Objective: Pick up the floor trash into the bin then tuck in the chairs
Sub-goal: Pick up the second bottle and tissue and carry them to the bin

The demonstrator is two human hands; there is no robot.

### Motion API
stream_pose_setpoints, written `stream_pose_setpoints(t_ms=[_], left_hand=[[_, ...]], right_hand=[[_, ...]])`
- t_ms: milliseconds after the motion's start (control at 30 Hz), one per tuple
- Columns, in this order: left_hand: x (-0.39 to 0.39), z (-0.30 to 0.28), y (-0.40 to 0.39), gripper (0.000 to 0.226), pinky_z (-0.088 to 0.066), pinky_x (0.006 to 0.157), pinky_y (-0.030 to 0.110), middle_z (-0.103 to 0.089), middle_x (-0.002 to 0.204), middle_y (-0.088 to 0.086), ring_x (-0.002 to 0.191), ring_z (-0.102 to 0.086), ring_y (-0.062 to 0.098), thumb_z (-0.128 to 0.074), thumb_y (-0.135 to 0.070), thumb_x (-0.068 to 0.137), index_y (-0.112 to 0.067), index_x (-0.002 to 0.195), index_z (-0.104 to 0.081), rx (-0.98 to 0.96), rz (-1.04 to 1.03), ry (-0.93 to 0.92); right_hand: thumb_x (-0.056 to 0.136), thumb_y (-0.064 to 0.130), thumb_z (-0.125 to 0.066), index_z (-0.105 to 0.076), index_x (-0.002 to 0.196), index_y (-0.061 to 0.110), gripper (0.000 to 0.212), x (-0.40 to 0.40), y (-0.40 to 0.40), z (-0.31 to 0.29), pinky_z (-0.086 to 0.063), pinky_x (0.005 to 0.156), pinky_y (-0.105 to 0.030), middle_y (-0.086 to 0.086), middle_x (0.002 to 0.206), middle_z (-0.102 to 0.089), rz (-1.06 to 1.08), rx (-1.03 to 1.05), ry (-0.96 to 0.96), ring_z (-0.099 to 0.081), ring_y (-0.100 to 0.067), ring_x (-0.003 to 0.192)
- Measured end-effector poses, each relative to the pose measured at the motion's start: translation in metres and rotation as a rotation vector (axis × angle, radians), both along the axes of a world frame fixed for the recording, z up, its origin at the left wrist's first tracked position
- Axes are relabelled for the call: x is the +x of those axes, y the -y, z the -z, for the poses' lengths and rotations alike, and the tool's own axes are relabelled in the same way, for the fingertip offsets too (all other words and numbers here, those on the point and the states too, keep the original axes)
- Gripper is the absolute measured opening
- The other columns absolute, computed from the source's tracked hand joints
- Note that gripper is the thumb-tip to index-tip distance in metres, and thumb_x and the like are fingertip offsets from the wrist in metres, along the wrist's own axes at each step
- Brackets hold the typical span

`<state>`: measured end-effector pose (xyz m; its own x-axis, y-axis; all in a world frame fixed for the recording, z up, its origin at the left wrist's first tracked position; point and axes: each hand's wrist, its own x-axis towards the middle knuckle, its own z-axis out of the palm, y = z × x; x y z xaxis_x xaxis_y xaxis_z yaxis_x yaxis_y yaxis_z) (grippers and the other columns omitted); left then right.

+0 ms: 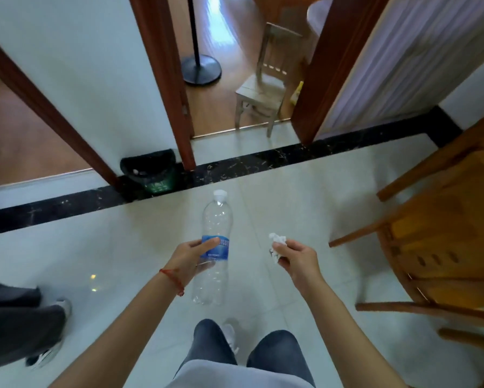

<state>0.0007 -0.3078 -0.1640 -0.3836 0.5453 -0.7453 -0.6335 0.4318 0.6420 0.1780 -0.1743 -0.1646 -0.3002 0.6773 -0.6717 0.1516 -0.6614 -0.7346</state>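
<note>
2 pieces of trash are in the person's hands, held out over the pale tiled floor (277,191). In the left hand (189,257) is a clear plastic bottle (214,247) with a blue label and a white cap; its long axis runs almost straight away from the person, cap end pointing toward the wall ahead and the base toward the person's knees. The thumb lies across the label and the fingers curl round the far side, so that hand is closed about the bottle's middle. A red string bracelet (173,278) circles that wrist. The right hand (295,260), just beside the bottle but apart from it, pinches a crumpled white tissue (277,246) between thumb and fingertips, the wad sticking out past the fingers. Ahead, against the wall between 2 doorways, stands a small bin (151,172) with a black liner and a green body, something pale lying inside. A large wooden chair (442,233) sits at the right, and a small wooden chair (263,88) stands in the far doorway near a black round stand base (201,70). Another person's legs (19,320) in dark trousers show at the left edge.
</note>
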Motion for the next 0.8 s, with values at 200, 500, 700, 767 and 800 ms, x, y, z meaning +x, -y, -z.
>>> stream_pose_setpoints(t_ms=[200,500,700,767,800], left_hand=[[-0.06,0.007,0.02,0.019,-0.057,0.061,0.02,-0.065,0.092,0.014,0.08,-0.063,0.022,-0.063,-0.017,0.082,-0.004,0.095,-0.06,-0.023,-0.152,0.009],[-0.14,0.026,0.0,0.024,-0.054,0.07,0.028,-0.065,0.092,0.015,0.081,-0.062,0.023,-0.063,-0.018,0.083,-0.001,0.098,-0.06,-0.03,-0.323,0.017],[-0.213,0.031,-0.031,0.029,-0.052,0.08,0.035,-0.066,0.096,0.018,0.086,-0.063,0.028,-0.064,-0.02,0.082,0.001,0.1,-0.061,-0.061,-0.415,0.009],[-0.238,0.031,-0.041,0.028,-0.05,0.083,0.037,-0.066,0.096,0.019,0.086,-0.063,0.028,-0.064,-0.02,0.082,0.001,0.1,-0.062,-0.06,-0.442,-0.004],[-0.25,0.032,-0.045,0.025,-0.05,0.083,0.037,-0.067,0.095,0.018,0.085,-0.063,0.028,-0.064,-0.02,0.082,0.0,0.097,-0.062,-0.066,-0.456,-0.002]], right_hand=[[0.078,0.001,-0.068,-0.067,0.094,0.0,0.016,-0.076,-0.005,0.001,-0.055,0.073,-0.024,-0.012,0.088,-0.068,-0.156,0.006,-0.007,-0.065,-0.02,0.08],[0.079,-0.001,-0.066,-0.066,0.085,0.004,0.008,-0.184,-0.047,0.011,-0.053,0.076,-0.028,-0.014,0.085,-0.065,-0.296,-0.006,0.003,-0.062,-0.023,0.08],[0.078,-0.004,-0.065,-0.066,0.085,-0.002,0.007,-0.27,-0.09,0.015,-0.053,0.07,-0.024,-0.013,0.078,-0.063,-0.367,-0.042,-0.002,-0.061,-0.021,0.077],[0.077,-0.004,-0.066,-0.067,0.083,-0.001,0.006,-0.3,-0.101,0.018,-0.052,0.067,-0.023,-0.012,0.075,-0.064,-0.402,-0.047,0.008,-0.062,-0.021,0.074],[0.077,-0.004,-0.066,-0.066,0.084,-0.002,0.007,-0.314,-0.106,0.021,-0.052,0.066,-0.023,-0.012,0.075,-0.064,-0.415,-0.044,0.025,-0.062,-0.021,0.074]])
